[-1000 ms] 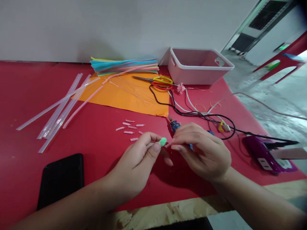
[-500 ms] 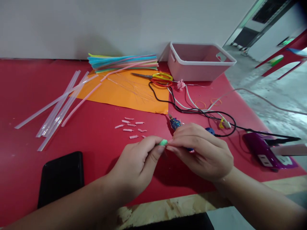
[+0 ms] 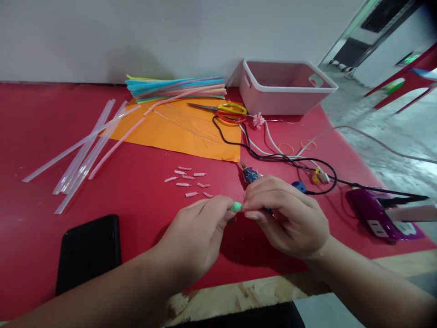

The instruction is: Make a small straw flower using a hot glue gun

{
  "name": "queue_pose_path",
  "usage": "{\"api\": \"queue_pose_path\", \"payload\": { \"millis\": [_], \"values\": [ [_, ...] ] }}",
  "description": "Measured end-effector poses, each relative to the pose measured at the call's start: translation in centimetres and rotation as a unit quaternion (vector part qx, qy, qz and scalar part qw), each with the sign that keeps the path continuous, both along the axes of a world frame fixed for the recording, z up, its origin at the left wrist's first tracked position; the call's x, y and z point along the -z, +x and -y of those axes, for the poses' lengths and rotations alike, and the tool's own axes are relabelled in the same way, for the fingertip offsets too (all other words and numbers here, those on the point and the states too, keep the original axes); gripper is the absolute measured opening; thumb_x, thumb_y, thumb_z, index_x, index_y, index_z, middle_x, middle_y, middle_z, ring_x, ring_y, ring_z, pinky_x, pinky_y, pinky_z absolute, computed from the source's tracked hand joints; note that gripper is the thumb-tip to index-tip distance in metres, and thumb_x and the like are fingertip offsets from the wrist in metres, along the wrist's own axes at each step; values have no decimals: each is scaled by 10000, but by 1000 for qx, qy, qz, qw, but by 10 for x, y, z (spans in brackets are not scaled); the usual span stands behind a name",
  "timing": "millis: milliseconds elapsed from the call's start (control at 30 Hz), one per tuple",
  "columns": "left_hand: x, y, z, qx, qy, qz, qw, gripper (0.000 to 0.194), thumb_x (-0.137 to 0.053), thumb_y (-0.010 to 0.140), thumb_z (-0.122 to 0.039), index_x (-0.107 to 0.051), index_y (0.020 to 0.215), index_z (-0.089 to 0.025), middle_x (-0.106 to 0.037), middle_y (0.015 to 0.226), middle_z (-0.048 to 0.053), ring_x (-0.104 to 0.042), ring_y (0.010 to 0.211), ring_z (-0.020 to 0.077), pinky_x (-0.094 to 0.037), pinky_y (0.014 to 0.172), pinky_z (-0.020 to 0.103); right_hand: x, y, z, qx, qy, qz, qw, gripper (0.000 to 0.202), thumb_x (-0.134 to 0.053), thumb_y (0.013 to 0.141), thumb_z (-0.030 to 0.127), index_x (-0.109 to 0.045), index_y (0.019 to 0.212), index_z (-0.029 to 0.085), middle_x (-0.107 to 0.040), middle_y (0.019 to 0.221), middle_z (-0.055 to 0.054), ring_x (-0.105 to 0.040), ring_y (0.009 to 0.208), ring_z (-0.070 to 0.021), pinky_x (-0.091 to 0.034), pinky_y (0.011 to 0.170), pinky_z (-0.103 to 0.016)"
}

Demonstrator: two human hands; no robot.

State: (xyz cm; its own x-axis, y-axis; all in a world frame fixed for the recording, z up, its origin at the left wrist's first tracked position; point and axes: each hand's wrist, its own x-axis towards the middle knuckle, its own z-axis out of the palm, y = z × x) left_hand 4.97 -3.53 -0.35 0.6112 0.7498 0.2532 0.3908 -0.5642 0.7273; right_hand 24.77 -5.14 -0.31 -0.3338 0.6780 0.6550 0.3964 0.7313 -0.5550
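My left hand [image 3: 200, 232] is closed, pinching a small green fuzzy piece [image 3: 236, 207], like pipe cleaner, between thumb and forefinger. Right beside its tip, my right hand [image 3: 288, 214] is closed with fingertips pressed together; a tiny bit, perhaps pinkish, shows there, too small to name. Under and behind the right hand lies a blue glue gun [image 3: 251, 174], its metal nozzle pointing away and its body mostly covered. Short pink pipe cleaner pieces [image 3: 187, 177] are scattered on the red table [image 3: 143, 187] beyond my left hand.
Clear glue sticks [image 3: 85, 150] and a black phone [image 3: 88, 250] lie left. Pipe cleaners [image 3: 174, 89], orange paper [image 3: 164, 132], scissors [image 3: 230, 110] and a pink basket [image 3: 280, 100] stand behind. Cables [image 3: 273, 158] run to a purple power strip [image 3: 378, 214] at right.
The green piece and my left hand have shifted slightly right, and the left fingers have rolled a little around it. My right fingertips remain beside its end.
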Motion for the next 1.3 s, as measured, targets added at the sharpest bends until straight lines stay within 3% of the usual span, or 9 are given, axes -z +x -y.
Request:
{"api": "queue_pose_path", "payload": {
  "millis": [267,433,633,800,967,1033,1133,1200,1300],
  "values": [
    [-1,-2,3,10,91,-37,995,192,-430,919,-86,-526,804,-205,-590,642,-11,-513,539,145,-395,554,247,5,-1,0,-49,-58,-52,996,69,-540,962,136,-601,952,167,-631,805,-66,-591,760,-170,-539,697,-350],
    [1,-6,-1,-9,135,-14,991,210,-411,953,-113,-568,859,-214,-654,703,21,-563,627,173,-423,616,275,3,5,3,-31,-43,-76,996,184,-562,903,82,-657,1043,155,-666,863,-86,-649,824,-200,-556,754,-388],
    [3,-13,-7,27,228,74,970,237,-501,910,-79,-625,1039,-235,-739,859,55,-620,735,198,-453,742,328,3,6,4,-54,33,-57,996,222,-636,905,271,-672,1087,148,-671,827,-90,-666,770,-214,-587,684,-387],
    [6,-14,-9,57,232,85,967,318,-529,874,-43,-638,1116,-219,-748,920,67,-621,774,198,-440,752,327,-2,2,6,-56,69,-30,996,173,-682,866,126,-675,1025,195,-664,783,-35,-670,724,-164,-616,683,-340],
    [4,-12,-9,46,224,84,970,289,-528,888,-49,-640,1091,-221,-738,895,54,-598,744,190,-445,751,325,-4,0,9,-60,25,-34,997,139,-602,903,82,-661,1009,149,-670,812,-73,-668,752,-170,-607,715,-339],
    [4,-10,-7,27,182,83,979,243,-517,913,-74,-642,1039,-240,-728,850,28,-602,730,178,-449,753,314,-4,0,9,-40,7,-36,999,130,-594,906,97,-647,1002,166,-663,802,-67,-659,758,-180,-596,713,-345],
    [3,-7,-7,-71,23,103,992,155,-484,988,-170,-619,1004,-245,-711,819,2,-597,677,146,-463,712,282,-4,1,6,34,-1,-30,999,141,-608,882,92,-630,970,200,-644,781,-47,-640,745,-185,-564,691,-338],
    [3,-4,-9,-152,-105,161,969,132,-470,1025,-285,-590,1006,-234,-705,811,4,-566,609,125,-454,625,255,-1,1,3,68,-15,14,997,131,-615,875,97,-633,950,203,-647,786,-46,-623,745,-185,-542,697,-339],
    [3,-1,-20,-213,-238,296,900,171,-514,1009,-396,-531,970,-230,-697,772,5,-480,520,103,-389,493,214,6,2,-2,49,-36,150,987,101,-618,871,118,-665,920,193,-676,873,-74,-595,834,-210,-520,783,-388]
  ]
}}
